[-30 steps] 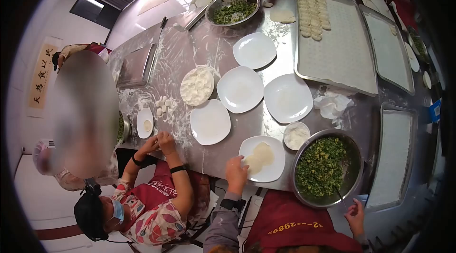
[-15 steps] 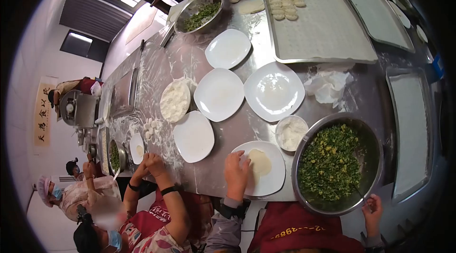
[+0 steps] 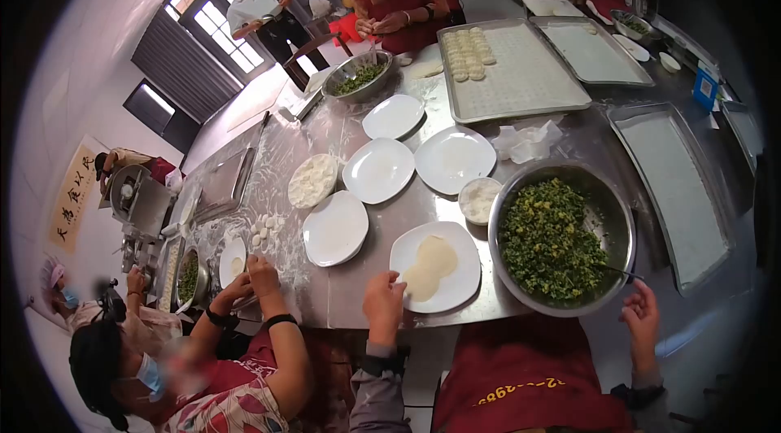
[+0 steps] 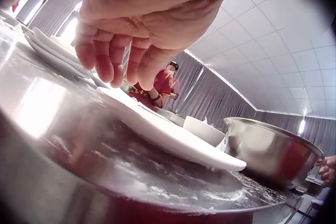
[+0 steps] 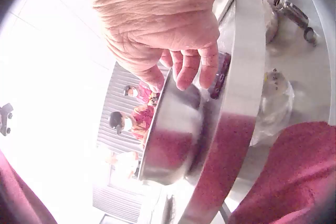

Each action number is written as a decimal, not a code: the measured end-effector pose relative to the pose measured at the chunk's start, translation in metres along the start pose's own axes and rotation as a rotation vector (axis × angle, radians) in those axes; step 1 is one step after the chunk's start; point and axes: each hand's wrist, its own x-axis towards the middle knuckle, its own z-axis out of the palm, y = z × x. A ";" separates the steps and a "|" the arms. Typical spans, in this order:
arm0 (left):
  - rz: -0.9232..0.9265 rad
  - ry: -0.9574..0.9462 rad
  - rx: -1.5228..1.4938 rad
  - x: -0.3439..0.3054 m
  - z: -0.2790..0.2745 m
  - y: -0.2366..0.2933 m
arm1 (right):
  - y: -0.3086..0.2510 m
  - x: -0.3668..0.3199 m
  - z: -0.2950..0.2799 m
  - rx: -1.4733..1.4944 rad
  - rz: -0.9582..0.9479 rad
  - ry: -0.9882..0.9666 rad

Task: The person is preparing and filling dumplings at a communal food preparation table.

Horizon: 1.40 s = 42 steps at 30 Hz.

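Observation:
At the lower left edge of a white plate (image 3: pixel 465 291) is my left hand (image 3: pixel 384 300); two pale, round dough wrappers (image 3: pixel 437 256) lie overlapping on it. In the left wrist view this hand's fingers (image 4: pixel 103 58) hang loosely bent above the plate's rim, with nothing between them. My right hand (image 3: pixel 641 315) is beside a large steel bowl (image 3: pixel 616 274) of chopped green and yellow filling (image 3: pixel 547 242). A thin utensil handle (image 3: pixel 622 272) juts over the bowl's rim, close to the right fingertips. Those fingers (image 5: pixel 187 70) hang relaxed beside the bowl's outer wall in the right wrist view.
A small bowl of flour (image 3: pixel 480 200) stands between plate and bowl. Several bare plates (image 3: pixel 378 170) and a plate of flour (image 3: pixel 312 181) lie farther back. Dumplings fill part of a tray (image 3: pixel 529 67); another tray (image 3: pixel 674 193) sits right. A neighbour's arms (image 3: pixel 281 343) work at left.
The head view has tilted up, bringing more of the room into sight. My left hand has drawn back from over the plate to its edge, uncovering both wrappers. My right hand stays near the utensil handle.

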 end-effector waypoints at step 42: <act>0.144 -0.184 -0.306 0.061 0.032 0.049 | -0.060 0.028 0.030 -0.390 -0.605 -0.018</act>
